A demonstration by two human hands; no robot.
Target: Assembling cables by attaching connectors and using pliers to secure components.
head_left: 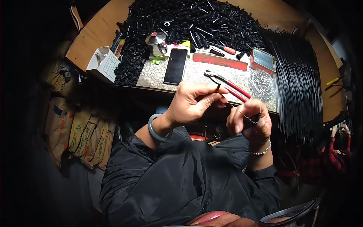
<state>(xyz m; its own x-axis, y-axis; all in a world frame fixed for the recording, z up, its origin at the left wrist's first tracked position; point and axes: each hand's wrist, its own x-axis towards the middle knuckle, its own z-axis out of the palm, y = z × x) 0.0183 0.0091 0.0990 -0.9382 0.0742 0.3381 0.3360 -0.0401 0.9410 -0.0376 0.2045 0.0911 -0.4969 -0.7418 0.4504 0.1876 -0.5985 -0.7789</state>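
My left hand is closed, its thumb and fingers pinching a small black rod-like piece that sticks up above the fingertips. Lower and to the right, my right hand curls its fingers around a thin, light wire-like strand. Something dark shows between those fingers, too small to name. A gap separates the two hands, both held in front of the table's near edge. Just beyond them lie red-handled pliers, their jaws pointing to the upper left. A black smartphone rests on the tabletop beyond my left hand.
Black plastic parts are heaped at the back. Long black rods lie bundled at right, beside a clear dish of small pieces and a tin. A lidded metal cup and white box stand at left.
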